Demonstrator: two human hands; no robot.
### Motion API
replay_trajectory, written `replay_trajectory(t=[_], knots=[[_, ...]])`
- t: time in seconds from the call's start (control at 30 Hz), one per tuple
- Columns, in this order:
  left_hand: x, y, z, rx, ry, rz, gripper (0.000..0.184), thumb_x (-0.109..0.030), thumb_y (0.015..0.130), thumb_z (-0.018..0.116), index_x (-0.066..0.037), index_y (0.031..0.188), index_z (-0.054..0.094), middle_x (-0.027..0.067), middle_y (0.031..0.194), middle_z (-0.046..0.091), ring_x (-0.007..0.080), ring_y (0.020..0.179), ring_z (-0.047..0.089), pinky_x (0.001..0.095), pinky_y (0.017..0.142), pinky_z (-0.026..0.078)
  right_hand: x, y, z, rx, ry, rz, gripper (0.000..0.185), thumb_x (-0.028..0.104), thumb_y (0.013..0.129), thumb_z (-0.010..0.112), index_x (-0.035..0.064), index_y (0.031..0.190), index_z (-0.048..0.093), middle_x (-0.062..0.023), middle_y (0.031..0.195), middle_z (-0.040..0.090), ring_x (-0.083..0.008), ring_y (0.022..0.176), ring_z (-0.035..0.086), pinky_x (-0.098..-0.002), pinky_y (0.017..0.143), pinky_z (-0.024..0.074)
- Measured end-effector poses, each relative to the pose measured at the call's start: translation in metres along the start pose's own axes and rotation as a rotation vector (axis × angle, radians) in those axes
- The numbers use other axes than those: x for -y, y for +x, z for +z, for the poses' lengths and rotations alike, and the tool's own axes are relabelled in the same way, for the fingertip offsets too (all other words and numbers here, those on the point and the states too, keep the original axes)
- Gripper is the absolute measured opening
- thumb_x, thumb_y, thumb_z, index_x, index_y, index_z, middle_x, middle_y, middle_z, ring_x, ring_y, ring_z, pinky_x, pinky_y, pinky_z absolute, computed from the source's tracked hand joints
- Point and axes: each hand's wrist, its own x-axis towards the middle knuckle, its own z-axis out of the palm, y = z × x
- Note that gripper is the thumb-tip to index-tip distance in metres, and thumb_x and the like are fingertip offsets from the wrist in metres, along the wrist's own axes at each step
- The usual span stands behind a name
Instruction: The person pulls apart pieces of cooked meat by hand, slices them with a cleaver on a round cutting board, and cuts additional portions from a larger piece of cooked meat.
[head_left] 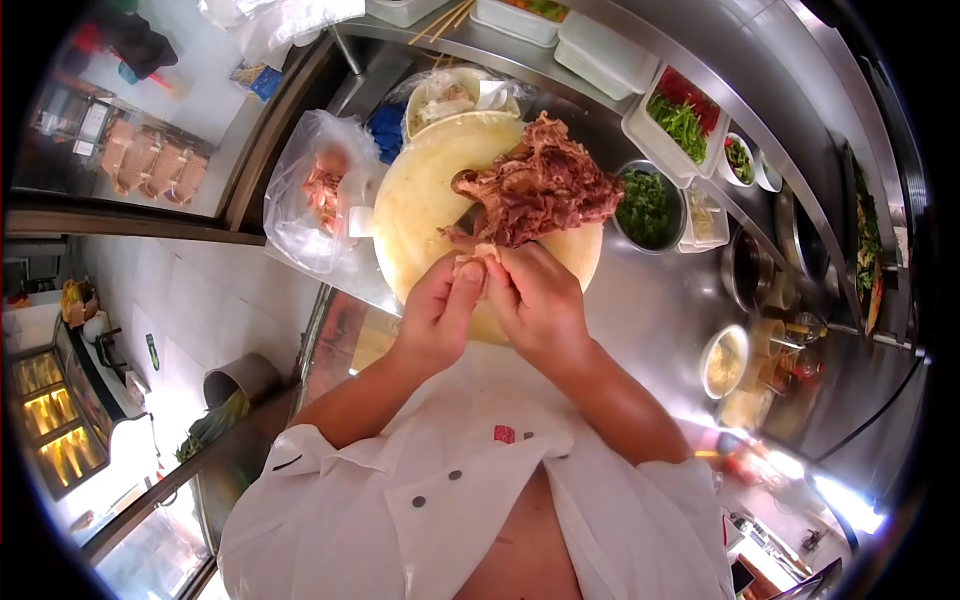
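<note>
Over the near part of a round, pale chopping board (405,225), both hands are brought together. My left hand (440,305) and my right hand (540,300) pinch a small pale-pink piece of meat (477,253) between thumbs and fingers. Just beyond them a large heap of reddish-brown cooked meat (540,185) lies on the board. A dark, flat shape shows at the heap's left edge, and I cannot make out what it is.
Left of the board sits a clear plastic bag (320,190) with pinkish meat inside. Behind it stands a lined bowl (440,100). To the right are a metal bowl of chopped greens (648,205), a tub of green and red vegetables (680,125) and a cream-coloured bowl (724,360).
</note>
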Motion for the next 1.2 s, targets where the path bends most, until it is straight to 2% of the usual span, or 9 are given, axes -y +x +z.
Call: replay_trajectory(t=[0.27,0.33,0.53,0.63,0.83,0.97,1.07,1.17,1.2], knots=[[-0.006,0.001,-0.003,-0.018,0.101,0.116,0.028,-0.021,0.117,0.049,0.000,0.127,0.064,-0.0018,0.105,0.063,0.0062,0.095,0.053,0.0245,0.086,0.046,0.001,0.003,0.001,0.008,0.139,0.241,0.010,0.006,0.102,0.067,-0.0038,0.105,0.069,-0.0168,0.087,0.067,-0.0293,0.073,0.064,-0.0370,0.068,0.0522],[-0.004,-0.002,-0.006,-0.010,0.054,0.038,0.029,-0.023,0.117,0.048,-0.001,0.126,0.064,-0.0021,0.105,0.063,0.0063,0.095,0.053,0.0242,0.086,0.045,0.001,0.002,0.002,0.022,0.176,0.329,0.012,0.007,0.103,0.066,-0.0046,0.105,0.069,-0.0162,0.087,0.067,-0.0245,0.073,0.063,-0.0341,0.068,0.0513],[0.006,-0.002,-0.006,0.019,-0.120,0.005,0.035,-0.031,0.118,0.046,-0.002,0.124,0.065,-0.0027,0.105,0.063,0.0066,0.093,0.053,0.0241,0.084,0.044,0.007,0.002,0.004,-0.015,0.544,0.607,0.018,0.013,0.108,0.064,-0.0038,0.108,0.072,-0.0026,0.088,0.070,-0.0080,0.078,0.059,-0.0269,0.070,0.0503],[0.012,-0.004,-0.009,0.031,-0.118,0.018,0.037,-0.032,0.118,0.045,-0.001,0.127,0.064,-0.0012,0.107,0.065,0.0076,0.095,0.056,0.0255,0.087,0.045,-0.002,-0.005,0.007,-0.006,0.643,0.645,0.022,0.017,0.111,0.062,-0.0018,0.111,0.073,0.0023,0.089,0.067,-0.0055,0.079,0.056,-0.0235,0.070,0.0477],[0.005,0.000,-0.004,0.102,-0.179,0.061,0.040,-0.031,0.118,0.044,0.002,0.132,0.061,0.0039,0.115,0.068,0.0121,0.107,0.062,0.0294,0.097,0.048,-0.011,-0.015,0.013,-0.069,1.134,0.719,0.026,0.022,0.113,0.060,0.0004,0.116,0.073,0.0031,0.090,0.065,-0.0051,0.079,0.052,-0.0219,0.071,0.0440],[0.000,0.001,-0.003,0.103,-0.131,0.107,0.034,-0.025,0.118,0.045,0.002,0.128,0.063,0.0071,0.116,0.068,0.0149,0.107,0.063,0.0308,0.097,0.049,0.002,-0.011,0.009,-0.066,0.822,0.648,0.024,0.020,0.111,0.062,-0.0012,0.116,0.072,0.0004,0.097,0.066,-0.0080,0.084,0.056,-0.0251,0.076,0.0482],[-0.003,-0.001,-0.013,-0.002,0.267,0.068,0.021,-0.014,0.110,0.058,0.003,0.121,0.064,0.0130,0.113,0.066,0.0241,0.105,0.067,0.0360,0.092,0.052,-0.005,-0.014,0.005,-0.033,0.588,0.469,0.023,0.019,0.106,0.070,-0.0016,0.116,0.072,-0.0039,0.102,0.067,-0.0124,0.088,0.061,-0.0285,0.080,0.0513],[-0.013,0.005,-0.018,-0.054,0.785,0.433,0.019,-0.004,0.097,0.070,0.003,0.114,0.066,0.0177,0.109,0.064,0.0342,0.104,0.066,0.0421,0.088,0.054,-0.004,-0.009,-0.004,0.046,0.406,0.299,0.028,0.020,0.099,0.078,-0.0009,0.117,0.073,-0.0075,0.103,0.067,-0.0166,0.091,0.064,-0.0309,0.081,0.0533],[-0.017,0.007,-0.017,-0.032,0.811,0.481,0.020,-0.004,0.094,0.072,0.003,0.112,0.066,0.0183,0.109,0.064,0.0361,0.103,0.066,0.0433,0.087,0.054,0.002,-0.002,-0.010,0.081,0.302,0.236,0.030,0.021,0.096,0.081,-0.0002,0.117,0.073,-0.0083,0.103,0.067,-0.0175,0.092,0.064,-0.0311,0.081,0.0536]])
